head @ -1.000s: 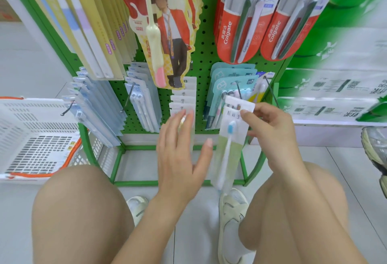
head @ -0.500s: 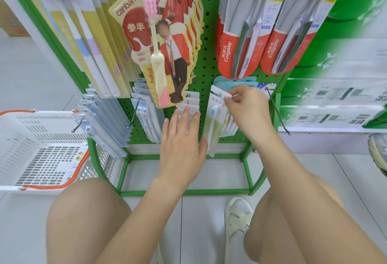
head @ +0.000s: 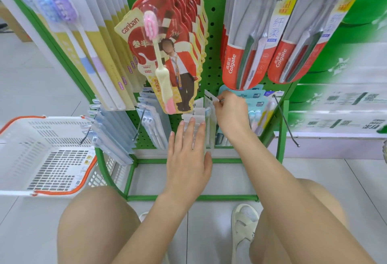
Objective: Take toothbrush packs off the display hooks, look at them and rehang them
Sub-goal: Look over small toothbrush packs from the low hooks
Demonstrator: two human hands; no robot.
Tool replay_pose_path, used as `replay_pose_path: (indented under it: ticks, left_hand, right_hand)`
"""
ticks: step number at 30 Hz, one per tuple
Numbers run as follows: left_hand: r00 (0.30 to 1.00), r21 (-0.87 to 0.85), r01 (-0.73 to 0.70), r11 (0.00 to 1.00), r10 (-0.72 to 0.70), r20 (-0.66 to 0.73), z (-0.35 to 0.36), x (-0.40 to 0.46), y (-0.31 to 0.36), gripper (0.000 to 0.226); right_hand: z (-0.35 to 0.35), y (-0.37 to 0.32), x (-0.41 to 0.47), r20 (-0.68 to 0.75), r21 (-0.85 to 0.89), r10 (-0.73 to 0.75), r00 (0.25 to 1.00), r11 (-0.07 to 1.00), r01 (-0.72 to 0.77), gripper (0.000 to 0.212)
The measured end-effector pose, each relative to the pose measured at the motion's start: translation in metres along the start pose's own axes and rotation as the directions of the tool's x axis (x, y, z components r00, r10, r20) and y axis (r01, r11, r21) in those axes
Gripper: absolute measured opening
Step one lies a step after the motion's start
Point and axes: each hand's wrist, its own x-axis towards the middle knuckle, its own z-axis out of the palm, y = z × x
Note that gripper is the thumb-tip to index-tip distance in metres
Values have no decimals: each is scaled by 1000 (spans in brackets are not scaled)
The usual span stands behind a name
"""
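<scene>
A clear toothbrush pack (head: 210, 117) with a blue brush head hangs low on the green pegboard rack (head: 210, 39). My right hand (head: 231, 112) pinches the pack's top corner at the tip of a metal hook. My left hand (head: 189, 154) lies with straight fingers against a row of white-topped packs (head: 193, 117) on the neighbouring hook, beside the held pack. Much of the held pack is hidden behind both hands.
Red canban packs (head: 167, 58) and Colgate packs (head: 251, 50) hang above. Blue packs (head: 109, 129) fill the lower left hooks. A bare hook (head: 285, 120) juts out at right. A white basket (head: 44, 152) sits on the floor at left. My knees frame the rack's base.
My right hand has carried the pack up and inward to the hook on the rack. My left hand has risen onto the neighbouring packs. The view has moved closer to the rack.
</scene>
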Motion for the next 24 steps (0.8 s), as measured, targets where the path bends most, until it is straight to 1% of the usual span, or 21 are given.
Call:
replay_pose_path:
  ticks: [5, 8, 11, 12, 13, 14, 15, 16, 17, 18, 19, 20, 21, 24]
  left_hand:
    - [999, -4, 1, 1000, -1, 42, 0, 0, 0, 72]
    - [999, -21, 18, 1000, -17, 51, -1, -1, 1, 62]
    - [990, -143, 116, 983, -102, 102, -7, 3, 2, 64]
    - [985, -211, 154, 965, -134, 110, -9, 7, 0, 63]
    - [979, -296, 197, 935, -170, 113, -11, 10, -3, 57]
    - [968, -403, 251, 880, -222, 118, -16, 15, -6, 43]
    - [948, -522, 315, 793, -290, 131, -20, 19, -9, 25]
    - [915, -625, 389, 676, -364, 176, -21, 23, -13, 16]
    - [865, -699, 473, 536, -432, 255, -21, 28, -16, 20]
    - [813, -764, 536, 359, -465, 351, -18, 31, -21, 24]
    - [771, -799, 566, 201, -472, 427, -13, 35, -27, 26]
    - [751, -811, 575, 109, -462, 471, -7, 40, -33, 28]
    - [746, -813, 577, 76, -455, 487, -1, 46, -40, 29]
    - [737, -809, 587, 28, -432, 519, 8, 63, -50, 26]
  right_hand:
    - [7, -3, 8, -28, -8, -43, 999, 999, 42, 19]
    - [10, -3, 10, -22, -46, -57, 998, 997, 56, 19]
    - [12, -1, 9, -18, -76, -66, 998, 995, 65, 16]
    - [13, 0, 9, -20, -80, -67, 998, 995, 65, 17]
    - [14, 1, 9, -21, -84, -63, 998, 995, 61, 17]
    - [15, 2, 8, -21, -88, -59, 998, 994, 57, 17]
    - [15, 3, 8, -18, -92, -54, 998, 994, 53, 17]
    - [15, 3, 8, -13, -91, -51, 999, 995, 50, 18]
    - [15, 3, 7, -7, -84, -49, 999, 995, 48, 18]
    - [14, 3, 7, -2, -74, -47, 999, 996, 46, 19]
    - [14, 3, 6, 2, -62, -45, 999, 997, 45, 19]
    - [13, 3, 6, 3, -50, -46, 999, 998, 46, 20]
    - [13, 3, 5, 4, -39, -46, 999, 998, 46, 20]
    - [12, 3, 4, 6, -9, -40, 999, 999, 40, 21]
